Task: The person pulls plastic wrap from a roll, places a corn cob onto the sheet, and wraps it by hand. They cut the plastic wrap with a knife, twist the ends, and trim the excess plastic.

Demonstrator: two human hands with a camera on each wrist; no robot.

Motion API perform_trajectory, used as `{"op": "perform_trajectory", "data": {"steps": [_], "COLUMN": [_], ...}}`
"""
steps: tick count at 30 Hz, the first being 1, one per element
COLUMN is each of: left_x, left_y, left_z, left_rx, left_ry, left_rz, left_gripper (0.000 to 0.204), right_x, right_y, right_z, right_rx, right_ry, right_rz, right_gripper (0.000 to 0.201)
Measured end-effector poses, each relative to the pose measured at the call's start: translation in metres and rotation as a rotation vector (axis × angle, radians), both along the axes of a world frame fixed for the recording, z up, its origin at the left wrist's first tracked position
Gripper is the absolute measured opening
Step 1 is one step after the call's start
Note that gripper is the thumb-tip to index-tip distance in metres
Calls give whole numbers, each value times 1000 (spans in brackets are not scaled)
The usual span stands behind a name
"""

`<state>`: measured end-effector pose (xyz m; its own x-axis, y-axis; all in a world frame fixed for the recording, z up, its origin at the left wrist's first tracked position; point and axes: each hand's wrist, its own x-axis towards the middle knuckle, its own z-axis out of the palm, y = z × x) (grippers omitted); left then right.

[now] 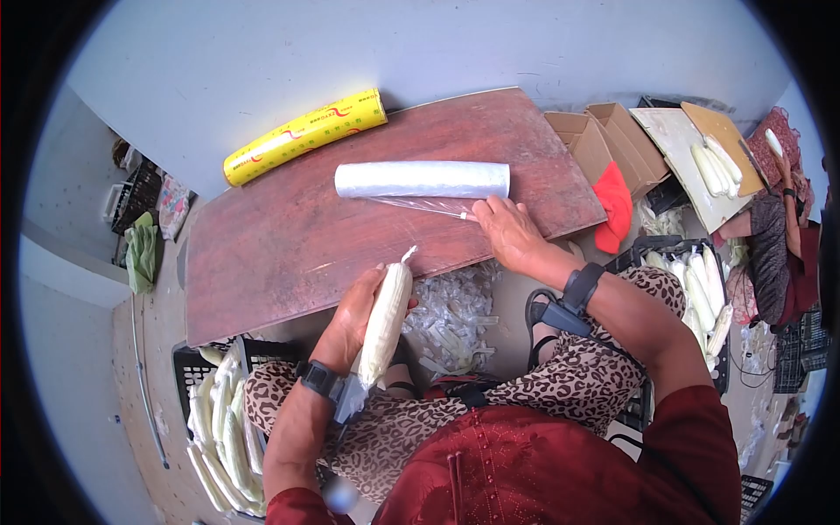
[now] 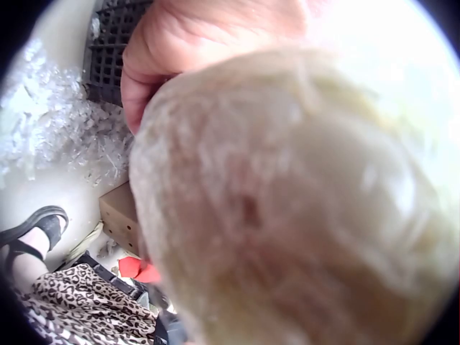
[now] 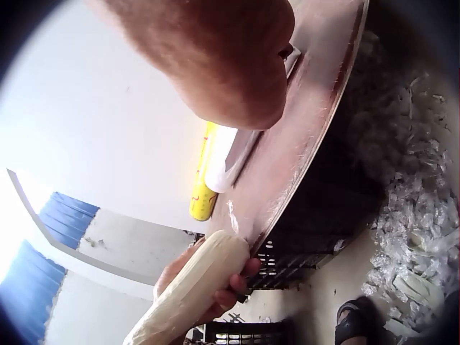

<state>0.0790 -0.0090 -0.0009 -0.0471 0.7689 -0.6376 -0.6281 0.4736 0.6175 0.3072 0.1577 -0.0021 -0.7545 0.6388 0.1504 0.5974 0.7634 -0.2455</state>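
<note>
My left hand (image 1: 354, 308) grips a pale husked ear of corn (image 1: 386, 324) near the front edge of the board, its stem tip pointing away from me. Clear film hangs at the ear's lower end. In the left wrist view the ear's end (image 2: 251, 201) fills most of the picture, blurred. On the reddish board (image 1: 289, 262) lies a roll of clear film (image 1: 422, 179), with a loose strip along its near side. My right hand (image 1: 509, 233) pinches the right end of that strip. In the right wrist view, the right hand (image 3: 223, 65) hides its own fingertips.
A yellow roll (image 1: 306, 136) lies at the board's back edge. Crates of corn stand left (image 1: 223, 429) and right (image 1: 700, 297). Film scraps (image 1: 451, 319) lie on the floor below. Beyond the cardboard box (image 1: 604, 144), another person's hand (image 1: 781, 162) holds an ear.
</note>
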Motion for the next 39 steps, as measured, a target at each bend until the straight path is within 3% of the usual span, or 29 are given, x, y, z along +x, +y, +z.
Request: {"op": "perform_trajectory", "data": {"steps": [5,14,26,29,32,35,39], "left_x": [2,4,6,7,6,7,6], "left_y": [1,1,0,-2,0,1,4], "left_z": [0,2,5,11,3,5,-6], "left_rx": [3,4,10,18,40,50,47], "left_ry": [9,8,35,60,63,62,51], "left_rz": [-10,-8,-1,-38,-33,-23,24], "left_gripper": [34,32,34,34,31,26,24], "right_x": [10,7,7,6,8,5,2], "right_y": [-6,-11,-34,-38,-33,-37,-52], "right_z": [-8,-2,8,19,-16,0,5], "right_rx": [-29,-161,-227,-343,-330,-472,-460], "right_ry": [-13,-104,-160,-100,283,322,303], "right_rz": [81,33,129,38,127,112,148], "right_gripper": [23,30,20,18,17,15,14]}}
